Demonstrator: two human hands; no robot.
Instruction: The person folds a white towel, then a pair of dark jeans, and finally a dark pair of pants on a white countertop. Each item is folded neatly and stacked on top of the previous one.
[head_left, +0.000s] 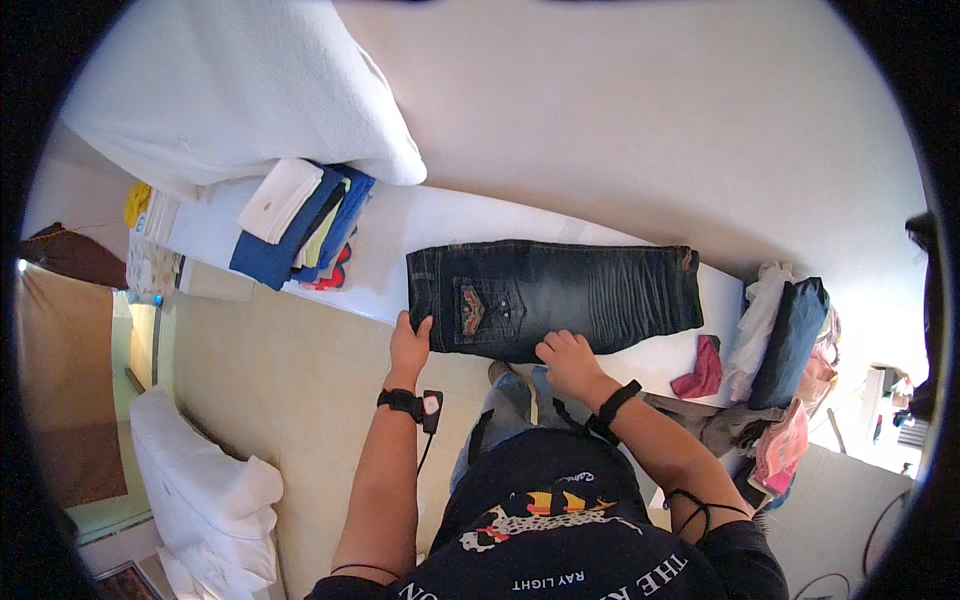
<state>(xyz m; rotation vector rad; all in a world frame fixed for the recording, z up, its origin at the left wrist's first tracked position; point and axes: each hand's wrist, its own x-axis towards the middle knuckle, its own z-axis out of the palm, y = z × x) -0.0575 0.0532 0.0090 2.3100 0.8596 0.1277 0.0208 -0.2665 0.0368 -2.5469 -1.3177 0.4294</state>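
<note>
Dark denim jeans (555, 292), folded lengthwise with an embroidered back pocket showing, lie across a long white table (465, 217) before me. My left hand (409, 343) pinches the waistband corner at the near left, thumb on top. My right hand (571, 361) has its bent fingers on the near edge of the jeans, around the middle of their length; whether it grips the cloth cannot be told. A small maroon cloth (699, 369) lies by the right end of the jeans.
A stack of folded clothes (300, 225) stands on the table's left part, beside a large white cloth (247, 90). Piled garments (787, 345) fill the right end, some hanging over. A wall runs behind the table. A white padded seat (210, 495) is at lower left.
</note>
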